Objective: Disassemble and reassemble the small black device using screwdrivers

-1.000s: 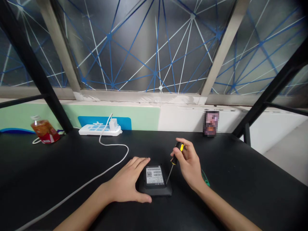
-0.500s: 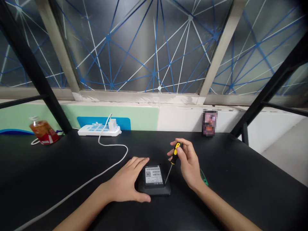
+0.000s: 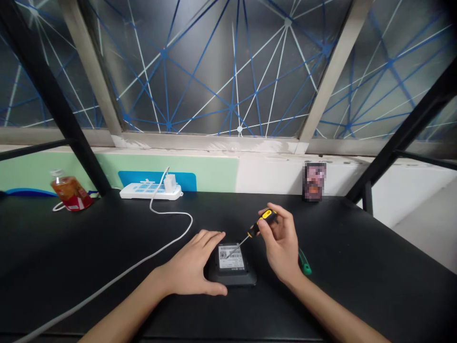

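Note:
On the black table lies a flat black electronic device (image 3: 233,278) with a white label (image 3: 233,263) carrying barcodes and a QR code. My left hand (image 3: 191,265) holds it from the left side, its thumb along the front edge and its fingers at the far edge. A black-and-yellow screwdriver (image 3: 263,220) is pinched in my right hand (image 3: 283,240). Its thin shaft slants down to the left, with the tip over the label; whether the tip touches the label I cannot tell.
A green object (image 3: 306,267) lies partly hidden behind my right wrist. A white power strip (image 3: 152,191) with a plug and trailing white cable (image 3: 141,262) is at the back left, near a bottle (image 3: 73,193). A pixelated dark object (image 3: 314,182) leans against the wall (image 3: 271,176).
The screwdriver has tilted lower, and its tip has moved left from the device's right edge to over the label. My left hand remains around the device. The whole view has shifted slightly.

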Demonstrator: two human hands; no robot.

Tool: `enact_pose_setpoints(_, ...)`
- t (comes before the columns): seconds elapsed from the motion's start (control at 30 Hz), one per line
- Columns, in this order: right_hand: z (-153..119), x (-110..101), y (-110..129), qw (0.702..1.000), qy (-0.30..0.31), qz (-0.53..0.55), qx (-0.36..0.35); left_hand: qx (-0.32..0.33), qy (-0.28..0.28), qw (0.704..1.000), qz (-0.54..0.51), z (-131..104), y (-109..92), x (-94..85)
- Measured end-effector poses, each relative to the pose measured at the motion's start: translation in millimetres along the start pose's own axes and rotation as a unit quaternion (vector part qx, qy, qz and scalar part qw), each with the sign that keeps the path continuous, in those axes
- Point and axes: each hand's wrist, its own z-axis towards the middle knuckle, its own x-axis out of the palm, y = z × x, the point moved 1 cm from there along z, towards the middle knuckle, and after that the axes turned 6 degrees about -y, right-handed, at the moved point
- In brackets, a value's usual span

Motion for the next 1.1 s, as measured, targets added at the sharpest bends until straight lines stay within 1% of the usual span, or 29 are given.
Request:
enact_pose_setpoints(0.13,-12.9,8.8,-3.5,0.999,0.052,0.004,0.01,0.007,-0.006,1.0,-0.004,0.4,-0.4,0.9)
enact_pose_setpoints(0.2,-15.3,10.7,-5.2,0.998,0.063,0.003,0.008,0.009,-0.009,1.0,-0.004,0.2,0.5,1.7)
enact_pose_setpoints(0.5,-16.4,11.9,-5.0,0.998,0.065,0.017,0.006,0.009,-0.009,1.0,0.003,0.4,2.5,2.0)
enact_pose_setpoints(0.73,-18.3,12.2,-6.3,0.996,0.085,0.009,-0.01,0.011,-0.003,1.0,0.01,0.4,1.7,1.9)
enact_pose_setpoints(0.9,-14.9,10.2,-7.5,0.998,0.059,-0.005,-0.035,0.004,0.002,1.0,0.01,-0.2,1.5,0.5)
enact_pose_setpoints(1.0,-13.3,9.7,-5.2,0.998,0.062,0.006,-0.02,0.007,0.0,1.0,0.012,-0.2,2.2,1.2)
enact_pose_setpoints(1.1,-12.9,9.2,-1.6,0.995,0.097,0.031,0.012,0.01,-0.002,1.0,0.013,0.4,2.3,1.8)
